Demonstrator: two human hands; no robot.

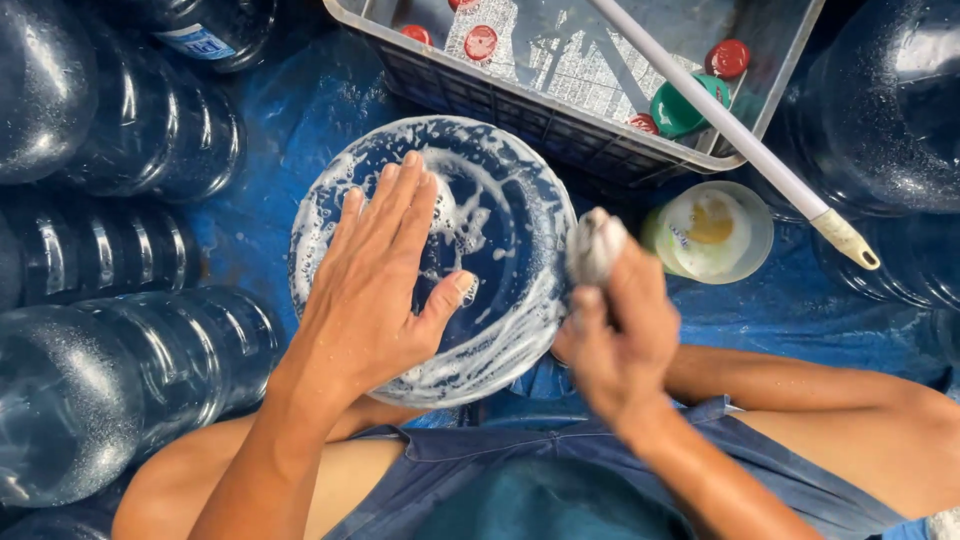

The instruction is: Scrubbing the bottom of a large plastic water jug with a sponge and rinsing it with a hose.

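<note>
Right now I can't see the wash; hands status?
Left hand flat on soapy jug. Right hand gripping sponge at its side. Nothing blocking.

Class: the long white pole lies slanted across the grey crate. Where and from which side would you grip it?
Probably at its free lower end, near the beige tip, on the long white pole. It overhangs the grey plastic crate, so a grip from above or the right can close around it.

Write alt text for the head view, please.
Seen from above, the left hand lies flat on a soapy blue water jug while the right hand grips a scrubbing pad at its side. More jugs, a grey crate surround them.
</note>
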